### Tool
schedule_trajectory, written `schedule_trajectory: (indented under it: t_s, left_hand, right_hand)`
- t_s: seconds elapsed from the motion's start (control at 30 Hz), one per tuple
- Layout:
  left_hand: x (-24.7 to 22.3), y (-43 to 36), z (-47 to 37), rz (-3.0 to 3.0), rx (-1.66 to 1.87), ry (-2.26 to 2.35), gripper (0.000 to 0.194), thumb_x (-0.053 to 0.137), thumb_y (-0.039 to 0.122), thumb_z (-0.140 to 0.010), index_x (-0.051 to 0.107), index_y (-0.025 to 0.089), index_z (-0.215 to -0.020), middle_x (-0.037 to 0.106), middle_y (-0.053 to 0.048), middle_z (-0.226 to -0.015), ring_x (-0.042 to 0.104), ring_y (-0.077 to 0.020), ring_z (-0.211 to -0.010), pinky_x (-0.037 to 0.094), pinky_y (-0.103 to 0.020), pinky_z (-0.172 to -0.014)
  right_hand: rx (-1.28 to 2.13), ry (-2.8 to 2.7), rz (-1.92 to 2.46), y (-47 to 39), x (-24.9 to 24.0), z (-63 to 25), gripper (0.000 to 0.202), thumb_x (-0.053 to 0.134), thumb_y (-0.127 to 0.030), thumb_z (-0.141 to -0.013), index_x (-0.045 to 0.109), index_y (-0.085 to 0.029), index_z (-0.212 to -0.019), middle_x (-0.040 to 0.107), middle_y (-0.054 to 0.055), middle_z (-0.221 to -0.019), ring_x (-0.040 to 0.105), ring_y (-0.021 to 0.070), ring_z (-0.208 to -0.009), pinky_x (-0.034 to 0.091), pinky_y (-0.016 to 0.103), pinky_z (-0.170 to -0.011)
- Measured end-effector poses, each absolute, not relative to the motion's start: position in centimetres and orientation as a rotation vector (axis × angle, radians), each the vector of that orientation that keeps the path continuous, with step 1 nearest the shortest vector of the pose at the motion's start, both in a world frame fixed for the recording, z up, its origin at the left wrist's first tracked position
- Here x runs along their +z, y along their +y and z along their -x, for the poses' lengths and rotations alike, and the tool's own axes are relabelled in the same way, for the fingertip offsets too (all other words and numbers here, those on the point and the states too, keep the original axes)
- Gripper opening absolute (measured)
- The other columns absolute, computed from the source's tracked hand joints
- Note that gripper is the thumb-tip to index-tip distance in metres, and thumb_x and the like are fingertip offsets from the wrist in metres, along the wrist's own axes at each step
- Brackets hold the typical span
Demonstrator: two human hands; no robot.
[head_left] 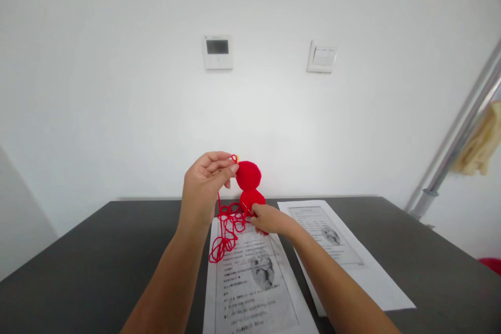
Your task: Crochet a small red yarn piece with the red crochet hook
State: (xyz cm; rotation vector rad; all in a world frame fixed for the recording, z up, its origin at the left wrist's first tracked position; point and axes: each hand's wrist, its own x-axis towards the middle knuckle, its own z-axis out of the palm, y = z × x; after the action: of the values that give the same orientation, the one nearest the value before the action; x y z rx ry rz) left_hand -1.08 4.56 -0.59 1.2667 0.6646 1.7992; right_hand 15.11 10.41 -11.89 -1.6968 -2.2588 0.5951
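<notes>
Pinched between the thumb and fingers of my left hand (pixel 207 177) is the edge of a red yarn piece (pixel 249 175), round and flat-looking, held upright. A small red loop and a bit of yellow stick out above those fingertips. Just below it is a second red rounded part (pixel 250 199); whether the two are joined I cannot tell. My right hand (pixel 270 218) is closed at this lower part, partly covering it, with a thin needle-like tool (pixel 246 207) poking out from the fingers. Loose red yarn (pixel 225 242) hangs in tangled loops between my hands and over a printed sheet.
Two printed sheets lie on the dark table (pixel 97 261): one under my hands (pixel 250 318), another to the right (pixel 376 287). A white wall stands behind, with a thermostat (pixel 218 52) and a switch (pixel 322 56). At right are a metal pole (pixel 457 141) and a yellowish cloth (pixel 479 141).
</notes>
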Motion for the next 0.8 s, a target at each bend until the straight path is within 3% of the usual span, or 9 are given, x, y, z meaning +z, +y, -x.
schedule_trajectory:
  t_s: [0.07, 0.13, 0.2, 0.27, 0.33, 0.37, 0.47, 0.8]
  left_hand:
    - [-0.6, 4.6, 1.1, -1.298, 1.795, 0.659, 0.026, 0.089, 0.014, -0.060, 0.073, 0.016, -0.080, 0.076, 0.001, -0.070, 0.064, -0.0089, -0.062, 0.049, -0.017, -0.057]
    - [-0.7, 4.5, 1.0, -1.336, 1.769, 0.645, 0.025, 0.089, 0.015, -0.062, 0.074, 0.017, -0.081, 0.076, 0.002, -0.070, 0.067, -0.0098, -0.068, 0.053, -0.019, -0.067]
    - [-0.8, 4.3, 0.9, -1.380, 1.710, 0.646, 0.024, 0.088, 0.017, -0.064, 0.073, 0.018, -0.082, 0.075, 0.002, -0.071, 0.068, -0.0112, -0.071, 0.054, -0.021, -0.071]
    - [-0.9, 4.1, 0.7, -1.431, 1.626, 0.673, 0.022, 0.087, 0.018, -0.066, 0.073, 0.019, -0.083, 0.075, 0.002, -0.072, 0.069, -0.0126, -0.072, 0.054, -0.023, -0.071]
    - [-1.1, 3.9, 0.5, -1.487, 1.545, 0.714, 0.021, 0.085, 0.019, -0.069, 0.073, 0.019, -0.086, 0.075, 0.001, -0.073, 0.068, -0.0137, -0.071, 0.053, -0.024, -0.068]
    - [-1.2, 3.8, 0.4, -1.512, 1.516, 0.734, 0.021, 0.083, 0.020, -0.070, 0.073, 0.019, -0.088, 0.075, 0.001, -0.074, 0.068, -0.0142, -0.070, 0.053, -0.025, -0.067]
    - [-1.3, 3.5, 0.2, -1.568, 1.466, 0.761, 0.022, 0.081, 0.022, -0.074, 0.072, 0.020, -0.094, 0.075, 0.000, -0.079, 0.067, -0.0148, -0.070, 0.052, -0.026, -0.065]
    - [-1.2, 3.2, 0.2, -1.708, 1.414, 0.706, 0.026, 0.074, 0.017, -0.080, 0.065, 0.021, -0.104, 0.068, 0.005, -0.072, 0.062, -0.0127, -0.068, 0.047, -0.024, -0.065]
  right_hand:
    - [0.642, -2.072, 1.584, 10.8, -10.5, -16.4, 0.033, 0.067, -0.036, -0.100, 0.064, -0.017, -0.127, 0.069, 0.009, -0.126, 0.071, 0.0238, -0.105, 0.062, 0.044, -0.089]
    - [0.615, -1.835, 1.467, 10.5, -8.7, -17.7, 0.027, 0.063, -0.040, -0.101, 0.068, -0.016, -0.114, 0.072, 0.006, -0.105, 0.070, 0.0182, -0.085, 0.059, 0.036, -0.076]
    - [0.589, -1.632, 1.319, 9.3, -6.9, -18.5, 0.038, 0.047, -0.047, -0.104, 0.068, -0.016, -0.105, 0.069, 0.003, -0.082, 0.056, 0.0139, -0.061, 0.047, 0.028, -0.058]
    - [0.595, -1.522, 1.171, 7.3, -5.1, -18.8, 0.048, 0.038, -0.056, -0.102, 0.067, -0.018, -0.107, 0.066, 0.001, -0.078, 0.040, 0.0111, -0.049, 0.034, 0.026, -0.048]
    - [0.607, -1.484, 1.038, 5.0, -3.7, -18.6, 0.051, 0.043, -0.064, -0.096, 0.069, -0.020, -0.099, 0.067, 0.001, -0.079, 0.033, 0.0095, -0.048, 0.029, 0.026, -0.047]
    - [0.656, -1.487, 0.920, 3.9, -3.1, -18.3, 0.045, 0.056, -0.062, -0.090, 0.070, -0.020, -0.090, 0.066, 0.001, -0.076, 0.033, 0.0088, -0.048, 0.028, 0.026, -0.047]
    - [0.819, -1.490, 0.800, 2.0, -2.3, -17.4, 0.030, 0.078, -0.048, -0.077, 0.066, -0.021, -0.080, 0.061, -0.002, -0.065, 0.047, 0.0108, -0.053, 0.036, 0.025, -0.051]
    - [0.919, -1.471, 0.791, 2.0, -2.4, -16.9, 0.024, 0.080, -0.039, -0.073, 0.066, -0.020, -0.079, 0.062, -0.003, -0.065, 0.051, 0.0109, -0.056, 0.041, 0.024, -0.053]
